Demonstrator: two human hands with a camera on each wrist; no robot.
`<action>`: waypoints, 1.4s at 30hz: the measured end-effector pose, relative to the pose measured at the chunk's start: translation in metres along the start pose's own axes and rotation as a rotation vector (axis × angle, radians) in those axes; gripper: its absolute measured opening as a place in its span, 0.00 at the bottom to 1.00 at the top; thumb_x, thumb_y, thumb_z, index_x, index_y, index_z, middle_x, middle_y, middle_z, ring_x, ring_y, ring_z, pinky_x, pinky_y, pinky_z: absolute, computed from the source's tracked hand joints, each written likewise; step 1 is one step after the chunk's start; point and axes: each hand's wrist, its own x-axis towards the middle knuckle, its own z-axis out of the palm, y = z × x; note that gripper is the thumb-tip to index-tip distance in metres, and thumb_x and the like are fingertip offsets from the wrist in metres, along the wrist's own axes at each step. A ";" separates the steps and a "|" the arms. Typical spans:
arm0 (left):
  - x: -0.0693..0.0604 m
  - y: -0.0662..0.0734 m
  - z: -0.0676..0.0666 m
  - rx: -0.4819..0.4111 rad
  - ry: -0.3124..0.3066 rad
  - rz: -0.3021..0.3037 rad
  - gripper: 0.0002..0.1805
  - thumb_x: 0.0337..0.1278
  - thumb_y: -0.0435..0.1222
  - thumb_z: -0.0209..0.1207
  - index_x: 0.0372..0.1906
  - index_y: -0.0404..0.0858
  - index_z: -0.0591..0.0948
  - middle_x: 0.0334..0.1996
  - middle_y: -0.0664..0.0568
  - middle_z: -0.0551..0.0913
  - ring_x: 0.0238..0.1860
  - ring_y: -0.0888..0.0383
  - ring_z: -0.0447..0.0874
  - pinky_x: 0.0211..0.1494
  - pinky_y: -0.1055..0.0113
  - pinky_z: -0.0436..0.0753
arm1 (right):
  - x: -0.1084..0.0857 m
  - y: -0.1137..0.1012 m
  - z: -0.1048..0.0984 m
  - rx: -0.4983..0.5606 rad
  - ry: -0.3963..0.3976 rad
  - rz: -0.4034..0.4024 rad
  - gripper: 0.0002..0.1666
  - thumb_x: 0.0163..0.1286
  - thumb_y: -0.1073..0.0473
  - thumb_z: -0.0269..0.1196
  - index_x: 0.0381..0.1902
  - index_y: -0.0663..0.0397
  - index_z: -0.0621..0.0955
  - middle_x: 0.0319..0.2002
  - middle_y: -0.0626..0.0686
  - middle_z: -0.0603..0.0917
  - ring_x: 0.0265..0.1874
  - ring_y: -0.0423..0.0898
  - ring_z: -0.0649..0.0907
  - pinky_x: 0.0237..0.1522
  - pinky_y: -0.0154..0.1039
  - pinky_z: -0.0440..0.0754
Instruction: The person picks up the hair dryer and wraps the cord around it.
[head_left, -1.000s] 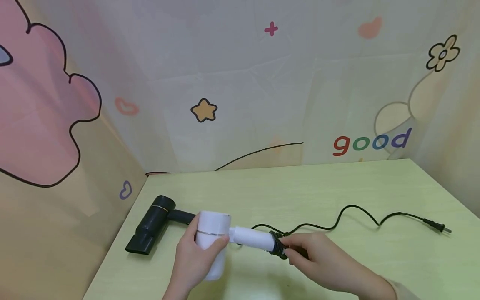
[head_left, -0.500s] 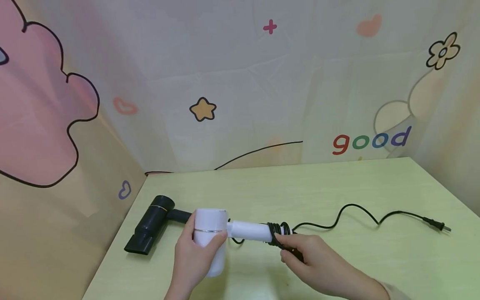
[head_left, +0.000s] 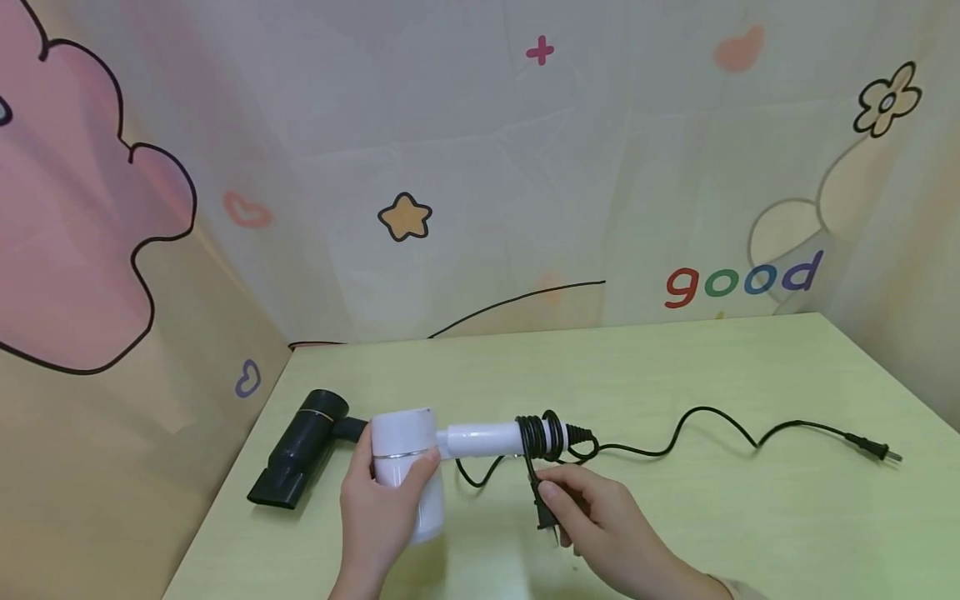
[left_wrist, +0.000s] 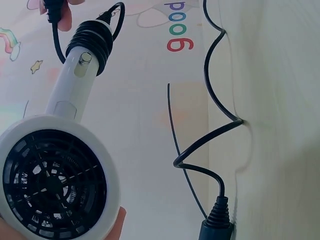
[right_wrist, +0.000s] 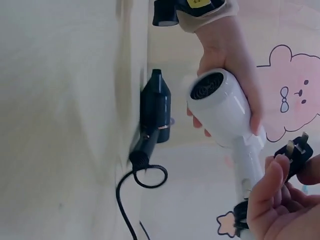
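Note:
My left hand grips the white hair dryer round its barrel, held up over the table with the handle pointing right. Black cord coils wrap the handle's end, seen close up in the left wrist view. With thumb and fingers, my right hand pinches the cord's black plug just below the handle. Its metal prongs point down in the head view and show clearly beside the thumb in the right wrist view. The dryer's round black grille faces the left wrist camera.
A black hair dryer lies at the table's left side, its handle partly hidden behind the white one. Its cord snakes right across the pale green table, ending in a two-prong plug. A patterned curtain hangs behind.
My right hand has carried the plug end over the handle's end and down in front, winding the cord further round it. The white dryer has shifted slightly left and its handle has risen.

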 end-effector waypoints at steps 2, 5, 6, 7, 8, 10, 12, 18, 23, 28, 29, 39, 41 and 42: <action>0.000 0.000 0.000 -0.013 0.001 -0.003 0.41 0.47 0.45 0.69 0.67 0.47 0.65 0.45 0.45 0.79 0.39 0.51 0.79 0.37 0.64 0.79 | 0.002 0.002 0.003 0.056 -0.009 0.068 0.15 0.73 0.56 0.53 0.48 0.61 0.77 0.28 0.54 0.79 0.20 0.35 0.76 0.18 0.36 0.78; 0.000 0.000 0.000 -0.035 -0.006 -0.002 0.40 0.47 0.45 0.69 0.67 0.47 0.65 0.45 0.45 0.79 0.40 0.51 0.79 0.37 0.63 0.80 | 0.005 0.006 0.006 0.189 -0.048 0.146 0.17 0.73 0.55 0.53 0.48 0.66 0.73 0.37 0.60 0.82 0.28 0.37 0.80 0.24 0.39 0.81; 0.000 0.000 0.000 -0.040 -0.008 0.000 0.40 0.47 0.45 0.69 0.67 0.47 0.65 0.46 0.45 0.78 0.40 0.51 0.79 0.37 0.63 0.80 | 0.006 0.007 0.007 0.235 -0.064 0.164 0.18 0.73 0.55 0.53 0.48 0.67 0.72 0.39 0.62 0.82 0.31 0.38 0.81 0.27 0.39 0.82; 0.000 0.001 0.000 -0.047 -0.011 0.000 0.39 0.47 0.45 0.69 0.66 0.47 0.66 0.46 0.44 0.78 0.40 0.51 0.79 0.37 0.63 0.80 | 0.006 0.009 0.008 0.279 -0.078 0.181 0.18 0.73 0.55 0.53 0.48 0.67 0.71 0.41 0.63 0.83 0.33 0.39 0.82 0.29 0.40 0.83; 0.000 0.001 0.000 -0.054 -0.015 -0.001 0.39 0.47 0.45 0.69 0.66 0.47 0.66 0.46 0.44 0.78 0.40 0.50 0.79 0.36 0.63 0.80 | 0.007 0.010 0.009 0.323 -0.094 0.199 0.19 0.73 0.54 0.53 0.48 0.67 0.70 0.42 0.63 0.83 0.35 0.40 0.82 0.32 0.40 0.83; 0.000 0.001 0.000 -0.071 -0.019 -0.004 0.37 0.48 0.44 0.69 0.65 0.47 0.67 0.45 0.44 0.78 0.40 0.50 0.79 0.37 0.63 0.80 | 0.008 0.014 0.010 0.397 -0.124 0.220 0.21 0.73 0.53 0.53 0.49 0.68 0.69 0.42 0.62 0.83 0.36 0.42 0.83 0.35 0.41 0.84; 0.001 0.001 0.000 -0.086 -0.023 -0.015 0.37 0.48 0.43 0.69 0.65 0.47 0.68 0.46 0.44 0.79 0.40 0.50 0.79 0.37 0.62 0.80 | 0.010 0.018 0.010 0.441 -0.139 0.252 0.23 0.72 0.51 0.54 0.50 0.68 0.71 0.40 0.57 0.84 0.35 0.44 0.83 0.36 0.40 0.84; 0.000 0.001 0.000 -0.137 -0.060 -0.075 0.37 0.50 0.43 0.67 0.67 0.44 0.67 0.46 0.41 0.79 0.39 0.52 0.80 0.36 0.61 0.81 | 0.017 0.036 0.007 0.442 -0.184 0.218 0.23 0.73 0.53 0.53 0.50 0.72 0.73 0.41 0.52 0.82 0.37 0.42 0.82 0.39 0.38 0.83; -0.001 0.000 0.000 -0.180 -0.137 -0.145 0.38 0.52 0.44 0.66 0.67 0.40 0.66 0.43 0.39 0.79 0.35 0.54 0.81 0.34 0.60 0.82 | 0.023 0.051 -0.004 0.521 -0.344 0.064 0.13 0.75 0.60 0.48 0.49 0.64 0.72 0.43 0.50 0.82 0.45 0.41 0.82 0.47 0.39 0.81; -0.002 -0.001 -0.002 -0.246 -0.281 -0.182 0.37 0.54 0.42 0.64 0.67 0.37 0.65 0.43 0.39 0.79 0.36 0.54 0.81 0.35 0.59 0.82 | 0.031 0.058 -0.021 0.788 -0.675 0.009 0.12 0.76 0.64 0.44 0.52 0.53 0.70 0.43 0.47 0.79 0.40 0.40 0.79 0.49 0.37 0.79; -0.003 -0.001 -0.003 -0.270 -0.314 -0.182 0.36 0.54 0.41 0.64 0.67 0.37 0.65 0.43 0.39 0.79 0.36 0.54 0.81 0.36 0.58 0.82 | 0.032 0.058 -0.024 0.811 -0.733 0.011 0.12 0.76 0.63 0.44 0.52 0.52 0.71 0.43 0.46 0.78 0.38 0.38 0.78 0.48 0.36 0.79; -0.002 0.005 -0.008 -0.332 -0.575 -0.126 0.31 0.51 0.38 0.64 0.62 0.37 0.70 0.43 0.43 0.80 0.38 0.52 0.80 0.38 0.57 0.81 | 0.032 0.059 -0.038 0.858 -1.017 0.061 0.16 0.73 0.58 0.51 0.54 0.59 0.74 0.46 0.52 0.82 0.32 0.36 0.77 0.30 0.28 0.77; -0.001 0.006 -0.009 -0.324 -0.618 -0.093 0.30 0.51 0.37 0.65 0.61 0.36 0.70 0.41 0.43 0.80 0.37 0.51 0.81 0.38 0.57 0.81 | 0.032 0.058 -0.039 0.837 -1.054 0.126 0.17 0.71 0.57 0.54 0.55 0.56 0.74 0.46 0.50 0.83 0.33 0.36 0.79 0.32 0.28 0.79; -0.001 0.007 -0.009 -0.322 -0.639 -0.076 0.29 0.50 0.36 0.65 0.60 0.36 0.71 0.41 0.44 0.80 0.37 0.51 0.81 0.38 0.57 0.81 | 0.032 0.057 -0.038 0.832 -1.064 0.159 0.17 0.69 0.59 0.56 0.54 0.55 0.74 0.45 0.49 0.83 0.34 0.36 0.79 0.33 0.29 0.80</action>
